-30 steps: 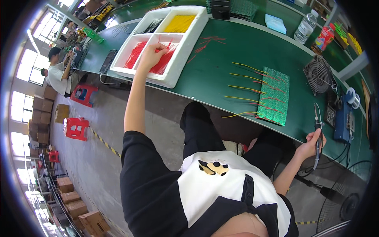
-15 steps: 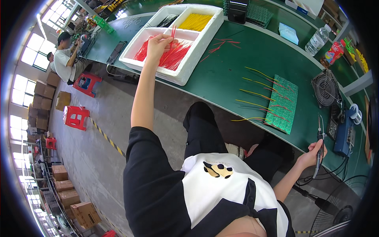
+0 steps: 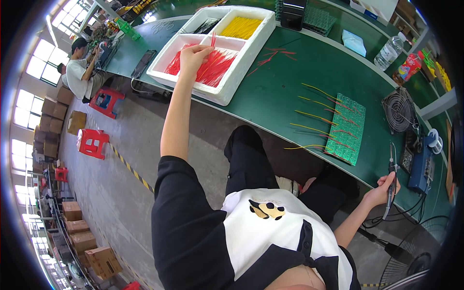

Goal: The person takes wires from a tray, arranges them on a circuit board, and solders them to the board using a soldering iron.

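Compared with a second ago, our view has shifted a little, and the red strands (image 3: 213,39) in our left hand (image 3: 194,59) now stand up past the divider in front of the yellow wires (image 3: 240,28). Against half a second ago, both hands are nearly unmoved. Our left thumb and fingers pinch the strands above the white foam box (image 3: 227,94) on the bench (image 3: 270,92); we cannot count how many they hold. That hand covers part of the red wire pile (image 3: 217,70) below. Our right hand (image 3: 381,189) grips a soldering iron (image 3: 391,164) near the bench's front edge, tip pointing away from us; the fingers hide part of its handle. The dark rim cuts off the floor fan (image 3: 418,263) at lower right. The strands look thin, straight and bright red. Right of the box, yellow and red wires cross a green circuit panel (image 3: 348,130), the yellow ends jutting left.
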{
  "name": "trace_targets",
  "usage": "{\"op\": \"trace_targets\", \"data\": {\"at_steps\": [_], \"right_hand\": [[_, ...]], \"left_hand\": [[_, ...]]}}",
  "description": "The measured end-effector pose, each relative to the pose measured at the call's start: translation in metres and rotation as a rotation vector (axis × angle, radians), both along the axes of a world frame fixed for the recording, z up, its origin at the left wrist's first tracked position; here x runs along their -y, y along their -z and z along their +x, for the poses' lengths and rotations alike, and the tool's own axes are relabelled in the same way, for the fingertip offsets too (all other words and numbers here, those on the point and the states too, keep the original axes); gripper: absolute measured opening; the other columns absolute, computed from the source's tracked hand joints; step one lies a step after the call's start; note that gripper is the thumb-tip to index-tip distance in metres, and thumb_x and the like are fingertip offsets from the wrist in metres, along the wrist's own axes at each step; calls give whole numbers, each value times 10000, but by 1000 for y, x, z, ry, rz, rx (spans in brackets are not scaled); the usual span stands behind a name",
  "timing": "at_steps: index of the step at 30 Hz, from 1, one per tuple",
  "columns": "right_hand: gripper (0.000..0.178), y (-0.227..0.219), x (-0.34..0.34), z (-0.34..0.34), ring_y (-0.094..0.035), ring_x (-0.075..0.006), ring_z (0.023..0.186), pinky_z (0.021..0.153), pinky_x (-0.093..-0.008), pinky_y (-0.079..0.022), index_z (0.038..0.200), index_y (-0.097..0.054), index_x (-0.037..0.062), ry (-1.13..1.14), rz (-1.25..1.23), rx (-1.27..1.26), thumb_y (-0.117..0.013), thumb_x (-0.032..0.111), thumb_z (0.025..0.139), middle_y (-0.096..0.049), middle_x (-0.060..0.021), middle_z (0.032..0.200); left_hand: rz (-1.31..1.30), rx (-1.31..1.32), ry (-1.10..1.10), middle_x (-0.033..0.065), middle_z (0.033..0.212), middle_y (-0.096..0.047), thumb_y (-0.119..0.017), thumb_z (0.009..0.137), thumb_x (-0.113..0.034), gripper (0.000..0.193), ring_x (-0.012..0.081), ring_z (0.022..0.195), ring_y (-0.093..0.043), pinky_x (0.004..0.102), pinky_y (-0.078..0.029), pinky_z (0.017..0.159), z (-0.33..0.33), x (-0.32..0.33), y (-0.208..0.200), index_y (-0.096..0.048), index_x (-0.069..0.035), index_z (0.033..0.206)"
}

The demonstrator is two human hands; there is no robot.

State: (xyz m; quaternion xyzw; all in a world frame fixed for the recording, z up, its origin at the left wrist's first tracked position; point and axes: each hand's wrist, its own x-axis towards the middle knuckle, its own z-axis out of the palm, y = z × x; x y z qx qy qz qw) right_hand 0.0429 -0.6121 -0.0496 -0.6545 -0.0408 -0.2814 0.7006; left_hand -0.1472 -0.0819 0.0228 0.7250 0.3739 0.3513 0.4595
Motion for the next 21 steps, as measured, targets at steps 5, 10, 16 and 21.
{"op": "trace_targets", "data": {"at_steps": [5, 10, 16, 21], "right_hand": [[172, 1, 1, 2, -384, -57, 494, 455, -188, -296, 829, -492, 14, -1, -9, 0, -611, 136, 850, -469, -19, 559], [173, 3, 0, 3, -387, -57, 494, 456, -187, -298, 833, -494, 14, -16, -9, 19, -610, 141, 852, -473, -20, 562], [174, -1, 0, -1, -398, -58, 500, 461, -190, -309, 839, -497, 10, -7, -11, -11, -607, 145, 854, -481, -20, 570], [141, -3, 3, -2, -406, -57, 493, 446, -192, -296, 832, -508, 28, 73, 31, -9, -610, 124, 849, -469, -6, 561]], "left_hand": [[-7, -13, 13, 55, 822, -648, -660, 787, -161, 202, 85, 750, -589, 187, -466, 643, 0, 5, -5, -683, -1, 909], [-39, -39, 34, 61, 830, -653, -654, 794, -164, 209, 87, 712, -599, 180, -469, 643, -4, 10, -11, -678, 3, 919], [-58, -8, 34, 68, 807, -663, -657, 785, -143, 187, 101, 697, -623, 209, -487, 624, -2, 9, -8, -674, 3, 901], [7, 240, 70, 54, 769, -640, -584, 849, -161, 161, 76, 613, -570, 193, -454, 553, 18, -2, 1, -613, -13, 906]]}}
